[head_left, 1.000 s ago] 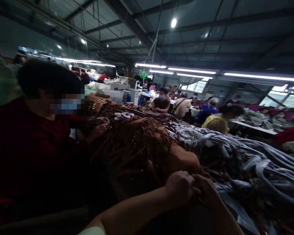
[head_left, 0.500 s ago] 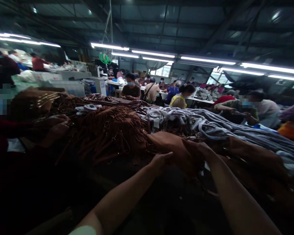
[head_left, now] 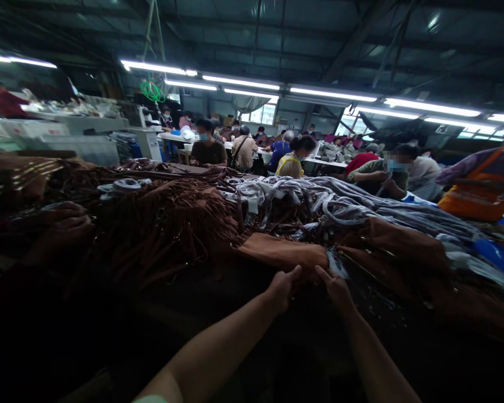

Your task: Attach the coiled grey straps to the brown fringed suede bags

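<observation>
A brown bag (head_left: 283,251), soft and flat like suede or leather, lies in front of me at the near edge of the heap. My left hand (head_left: 283,286) grips its near edge, thumb on top and fingers curled underneath. Close by on the right, my right hand (head_left: 335,285) pinches the same edge near the bag's corner. The undersides of both hands are in shadow. Just behind the bag rises a pile of brown fringed pieces and straps (head_left: 193,218) with small metal rings.
Grey-white wrapped straps (head_left: 361,204) run along the table's far side. More brown bags (head_left: 403,252) lie to the right. At left, another person's hand (head_left: 69,221) is over the heap. Co-workers sit beyond, one in an orange apron (head_left: 476,193).
My right hand has come down and left, close to my left hand, and now holds the bag's near edge. The bag lies flatter. The view has turned to the right.
</observation>
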Tool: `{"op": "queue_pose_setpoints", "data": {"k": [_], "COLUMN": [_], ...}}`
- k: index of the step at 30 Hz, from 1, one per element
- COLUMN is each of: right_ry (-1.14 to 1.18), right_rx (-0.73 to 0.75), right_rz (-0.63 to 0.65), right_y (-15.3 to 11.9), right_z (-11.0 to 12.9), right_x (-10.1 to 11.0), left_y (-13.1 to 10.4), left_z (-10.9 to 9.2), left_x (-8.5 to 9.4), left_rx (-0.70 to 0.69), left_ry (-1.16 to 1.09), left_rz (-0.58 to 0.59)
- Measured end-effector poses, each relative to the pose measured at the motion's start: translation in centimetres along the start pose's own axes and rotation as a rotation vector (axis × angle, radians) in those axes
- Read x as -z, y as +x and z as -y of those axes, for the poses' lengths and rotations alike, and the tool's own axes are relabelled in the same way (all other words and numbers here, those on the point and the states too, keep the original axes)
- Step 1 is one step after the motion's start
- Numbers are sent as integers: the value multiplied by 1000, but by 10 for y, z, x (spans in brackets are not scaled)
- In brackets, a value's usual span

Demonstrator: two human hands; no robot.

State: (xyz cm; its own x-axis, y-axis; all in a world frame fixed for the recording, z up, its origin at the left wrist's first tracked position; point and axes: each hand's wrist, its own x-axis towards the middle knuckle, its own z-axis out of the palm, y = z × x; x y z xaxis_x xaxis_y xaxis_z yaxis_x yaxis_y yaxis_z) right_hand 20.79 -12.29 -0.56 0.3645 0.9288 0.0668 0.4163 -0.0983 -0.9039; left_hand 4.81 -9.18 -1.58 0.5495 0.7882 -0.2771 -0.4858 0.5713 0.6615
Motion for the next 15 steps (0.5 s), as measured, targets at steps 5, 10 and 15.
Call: {"op": "queue_pose_setpoints", "data": {"k": [5, 10, 15], "right_ry": [100, 73, 167], "right_rx": [-79, -163, -199], "right_rz": [9, 26, 92], "right_y": [2, -2, -1], "right_z": [8, 3, -10], "right_x": [-5, -9, -7], "left_y": [4, 2, -28], "left_z": [32, 15, -63], "left_x": [-10, 13, 97], "left_rx": [-65, -105, -235], "left_ry": [402, 802, 1269], "left_rz": [126, 59, -133]}}
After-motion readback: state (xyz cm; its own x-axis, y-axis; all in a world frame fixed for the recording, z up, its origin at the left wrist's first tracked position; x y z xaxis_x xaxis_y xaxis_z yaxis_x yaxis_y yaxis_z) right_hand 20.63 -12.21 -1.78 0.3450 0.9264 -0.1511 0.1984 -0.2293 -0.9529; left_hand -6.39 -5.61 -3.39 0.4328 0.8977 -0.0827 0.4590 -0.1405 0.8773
